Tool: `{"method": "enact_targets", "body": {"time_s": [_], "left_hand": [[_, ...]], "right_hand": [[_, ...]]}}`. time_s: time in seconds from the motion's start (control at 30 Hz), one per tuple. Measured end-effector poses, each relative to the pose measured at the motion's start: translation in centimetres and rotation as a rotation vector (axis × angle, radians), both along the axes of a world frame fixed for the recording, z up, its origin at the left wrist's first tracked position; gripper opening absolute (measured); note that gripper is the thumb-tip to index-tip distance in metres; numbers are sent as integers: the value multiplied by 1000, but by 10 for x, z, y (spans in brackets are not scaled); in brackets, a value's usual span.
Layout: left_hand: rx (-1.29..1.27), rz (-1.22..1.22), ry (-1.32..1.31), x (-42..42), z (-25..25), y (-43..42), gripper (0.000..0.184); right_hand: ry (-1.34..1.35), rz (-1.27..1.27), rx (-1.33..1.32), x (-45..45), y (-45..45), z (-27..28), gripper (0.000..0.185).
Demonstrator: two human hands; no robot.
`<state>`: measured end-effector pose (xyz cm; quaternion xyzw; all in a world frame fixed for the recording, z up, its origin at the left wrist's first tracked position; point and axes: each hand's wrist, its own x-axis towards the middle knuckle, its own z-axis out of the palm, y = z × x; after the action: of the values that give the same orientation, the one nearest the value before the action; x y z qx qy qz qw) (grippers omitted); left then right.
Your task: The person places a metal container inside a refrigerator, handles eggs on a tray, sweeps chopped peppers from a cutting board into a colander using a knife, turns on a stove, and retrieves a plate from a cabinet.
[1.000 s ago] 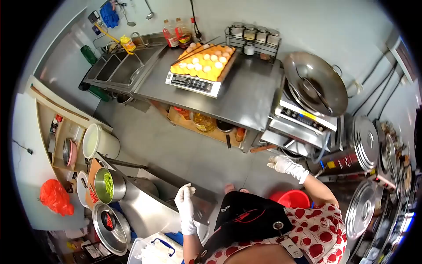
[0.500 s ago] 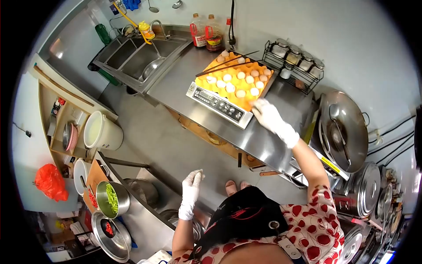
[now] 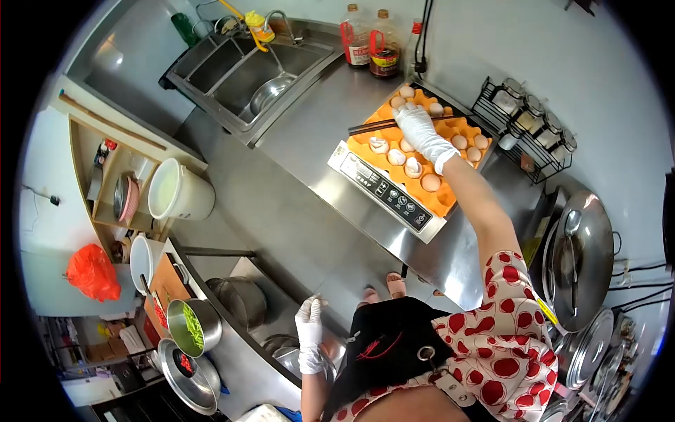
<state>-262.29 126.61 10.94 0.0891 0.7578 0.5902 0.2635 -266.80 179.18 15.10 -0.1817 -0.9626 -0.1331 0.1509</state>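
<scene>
Atop the cooker (image 3: 387, 197) sits our tray (image 3: 441, 202), eggs (image 3: 431, 183) and chopsticks (image 3: 373, 127) on it. Our right hand (image 3: 422, 133) reaches in, its grip hidden; our left hand (image 3: 309, 325) curls, seemingly around nothing. We judge the reach done, the lift left.

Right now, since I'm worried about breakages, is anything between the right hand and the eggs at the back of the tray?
Nothing visible blocks the right hand: it is over the orange tray, fingertips beside an egg. Dark sticks lie across the tray and pass beneath the hand; whether they touch it is hidden.
</scene>
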Motion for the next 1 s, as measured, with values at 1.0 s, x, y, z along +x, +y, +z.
{"method": "enact_targets", "body": {"time_s": [1.0], "left_hand": [[172, -170, -218, -131, -4, 36, 34]], "right_hand": [[18, 194, -93, 15, -90, 75, 12]]}}
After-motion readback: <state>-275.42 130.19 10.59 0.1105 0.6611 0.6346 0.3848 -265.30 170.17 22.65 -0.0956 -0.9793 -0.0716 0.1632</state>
